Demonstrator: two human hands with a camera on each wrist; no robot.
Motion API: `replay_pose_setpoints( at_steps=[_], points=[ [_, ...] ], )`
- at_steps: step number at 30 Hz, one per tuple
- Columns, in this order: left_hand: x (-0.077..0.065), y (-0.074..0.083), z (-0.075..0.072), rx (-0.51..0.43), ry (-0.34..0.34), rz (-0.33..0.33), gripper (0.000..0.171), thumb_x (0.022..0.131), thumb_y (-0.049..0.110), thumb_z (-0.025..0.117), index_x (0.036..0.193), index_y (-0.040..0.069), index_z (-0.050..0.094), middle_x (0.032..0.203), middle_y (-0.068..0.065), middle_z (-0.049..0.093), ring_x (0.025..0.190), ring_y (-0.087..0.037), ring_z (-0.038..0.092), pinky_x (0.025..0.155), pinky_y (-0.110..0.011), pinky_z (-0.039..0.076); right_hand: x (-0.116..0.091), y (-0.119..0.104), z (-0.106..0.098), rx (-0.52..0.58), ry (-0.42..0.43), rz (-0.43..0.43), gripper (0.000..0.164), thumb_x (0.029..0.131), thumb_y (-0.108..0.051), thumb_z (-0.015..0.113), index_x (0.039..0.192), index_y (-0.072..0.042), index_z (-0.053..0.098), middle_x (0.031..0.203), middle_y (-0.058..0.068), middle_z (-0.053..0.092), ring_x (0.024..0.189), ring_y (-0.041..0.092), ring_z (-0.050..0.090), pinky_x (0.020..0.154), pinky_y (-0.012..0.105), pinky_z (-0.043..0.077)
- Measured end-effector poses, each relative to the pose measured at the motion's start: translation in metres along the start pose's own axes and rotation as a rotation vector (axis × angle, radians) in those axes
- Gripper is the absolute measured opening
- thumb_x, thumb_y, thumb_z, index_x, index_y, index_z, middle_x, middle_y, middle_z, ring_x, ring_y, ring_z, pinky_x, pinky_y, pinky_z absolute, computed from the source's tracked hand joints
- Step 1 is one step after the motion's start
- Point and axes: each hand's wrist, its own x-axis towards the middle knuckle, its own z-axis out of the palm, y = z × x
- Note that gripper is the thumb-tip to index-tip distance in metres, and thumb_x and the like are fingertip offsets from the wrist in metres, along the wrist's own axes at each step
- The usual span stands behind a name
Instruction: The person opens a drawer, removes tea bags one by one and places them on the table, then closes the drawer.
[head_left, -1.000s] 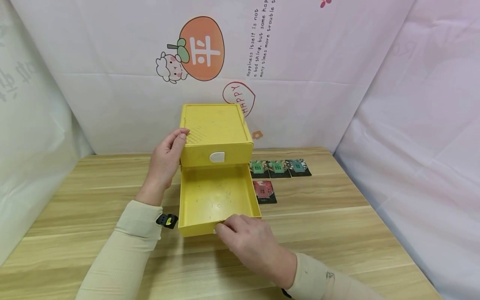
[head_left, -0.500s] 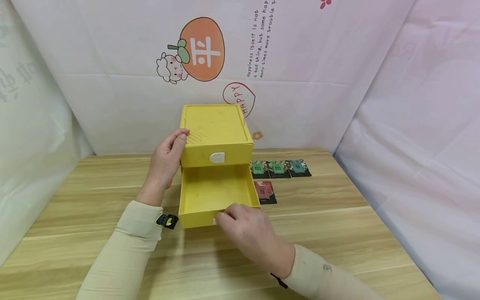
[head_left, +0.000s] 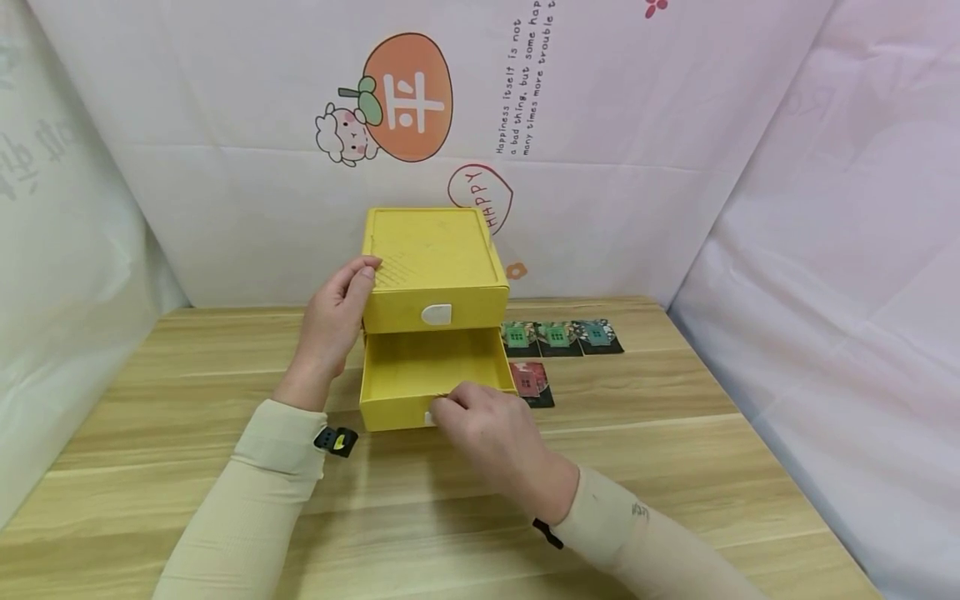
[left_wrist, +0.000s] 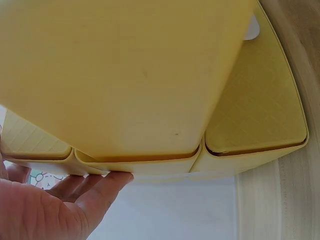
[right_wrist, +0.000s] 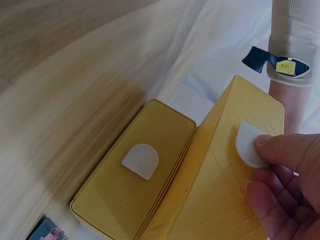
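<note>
A yellow drawer cabinet (head_left: 435, 248) stands on the table with its middle drawer (head_left: 397, 413) partly pulled out; the part of the drawer interior in view is bare. My left hand (head_left: 330, 323) braces the cabinet's left side, fingertips at the upper edge; in the left wrist view its fingers (left_wrist: 105, 192) lie straight along the side wall. At the drawer's front, my right hand (head_left: 491, 433) pinches a white handle (right_wrist: 247, 145), thumb on its face and other fingers curled beneath. The top and bottom drawers are closed, the bottom one (right_wrist: 125, 195) showing in the right wrist view.
Right of the cabinet, several square cards lie on the wooden table (head_left: 637, 467): a row with green cards (head_left: 557, 337) and a blue one (head_left: 597, 335), and a red card (head_left: 534, 383) nearer me. A printed white cloth (head_left: 600, 208) hangs behind.
My right hand has pushed the middle drawer inward, away from me, so less of it sticks out. My left hand and the cabinet have stayed in place.
</note>
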Motion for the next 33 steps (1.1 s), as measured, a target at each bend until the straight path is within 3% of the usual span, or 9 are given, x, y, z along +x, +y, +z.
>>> replay_pose_setpoints(
  at_steps=[9, 33],
  points=[
    [0.000, 0.000, 0.000, 0.023, 0.015, -0.008, 0.058, 0.107, 0.061, 0.044, 0.149, 0.024, 0.058, 0.157, 0.002, 0.053, 0.145, -0.022, 0.046, 0.117, -0.050, 0.039, 0.006, 0.006, 0.004, 0.016, -0.105, 0.057, 0.006, 0.099, -0.017, 0.074, 0.100, -0.011, 0.073, 0.092, 0.004, 0.072, 0.074, 0.014, 0.069, 0.059, 0.027, 0.059],
    [0.000, 0.000, 0.000, 0.021, 0.022, 0.003, 0.055, 0.108, 0.057, 0.044, 0.148, 0.023, 0.059, 0.155, 0.001, 0.055, 0.145, -0.022, 0.046, 0.118, -0.049, 0.039, 0.025, 0.026, 0.030, -0.057, -0.094, 0.115, 0.013, 0.099, -0.025, 0.075, 0.097, -0.012, 0.072, 0.088, 0.004, 0.071, 0.070, 0.014, 0.067, 0.055, 0.029, 0.057]
  ],
)
